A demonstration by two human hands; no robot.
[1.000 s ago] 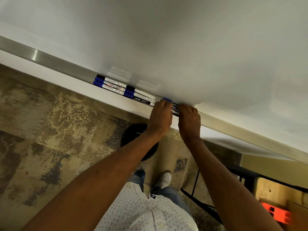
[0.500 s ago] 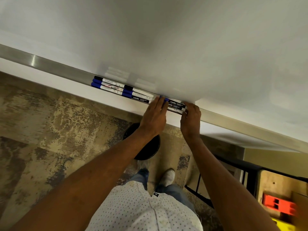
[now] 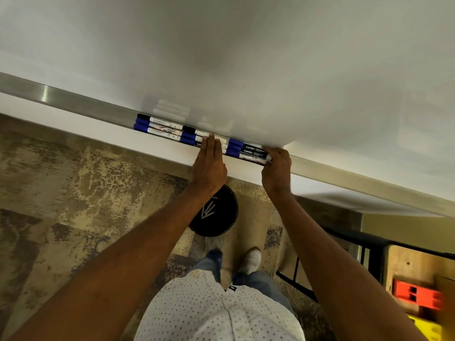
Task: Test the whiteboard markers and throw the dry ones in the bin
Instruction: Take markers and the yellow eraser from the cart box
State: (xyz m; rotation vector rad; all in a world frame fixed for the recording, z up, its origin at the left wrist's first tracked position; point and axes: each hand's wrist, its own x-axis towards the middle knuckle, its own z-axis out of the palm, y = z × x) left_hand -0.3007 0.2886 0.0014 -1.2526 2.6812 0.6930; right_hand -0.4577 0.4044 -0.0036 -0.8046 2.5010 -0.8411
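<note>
— So where do the markers stand?

— Over the last second the hands have spread apart: the left hand [image 3: 209,166] now lies flat, fingers straight, its grip apart, on the middle bundle [image 3: 197,137], while the right hand [image 3: 277,169] curls at the end of the right bundle [image 3: 248,151]; whether it truly grips I cannot tell.

— And the rest?

— All lie lined up on the whiteboard ledge [image 3: 73,104]. The bin [image 3: 216,212] on the floor already holds a few. My guess: this is tidying of tested markers.
</note>
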